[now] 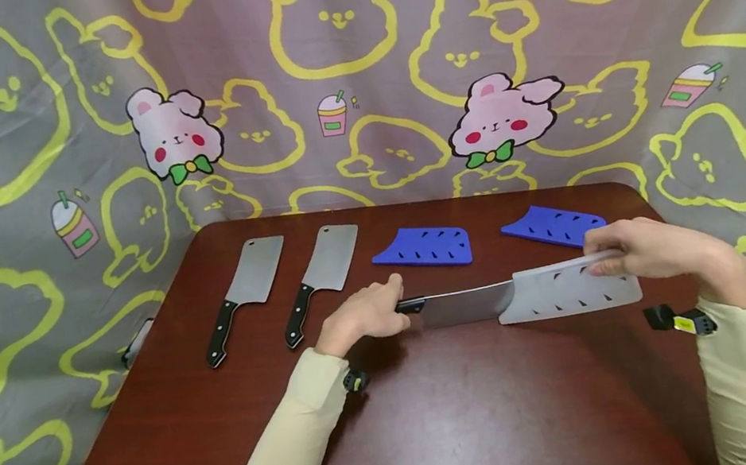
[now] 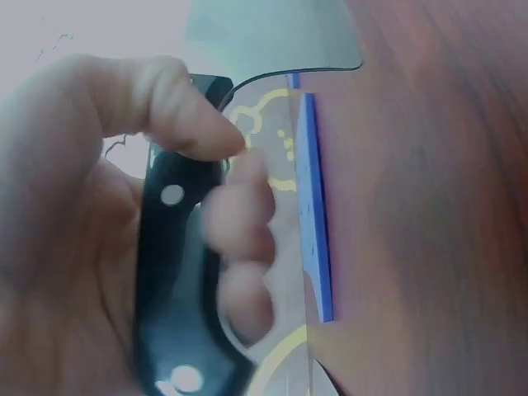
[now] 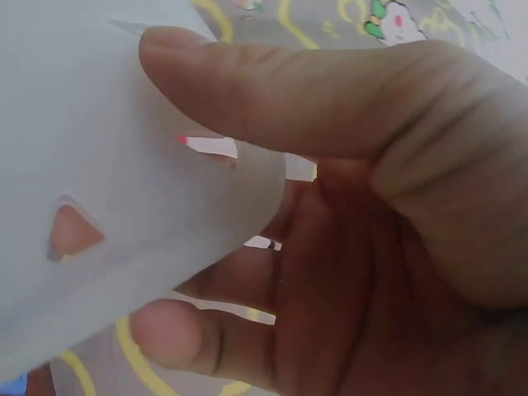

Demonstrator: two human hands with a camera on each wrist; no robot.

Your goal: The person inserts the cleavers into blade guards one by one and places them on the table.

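The left hand (image 1: 366,311) gripped the black, riveted handle (image 2: 169,272) of a silver metal cleaver (image 1: 467,307), and the right hand (image 1: 662,254) pinched the white, perforated sheath (image 1: 563,296) around its blade, above a glossy red-brown table (image 1: 509,413).

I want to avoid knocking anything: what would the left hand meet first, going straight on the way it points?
Probably the left blue cover, lying beyond the left hand. The hand looks raised above the table, though, so it might pass over.
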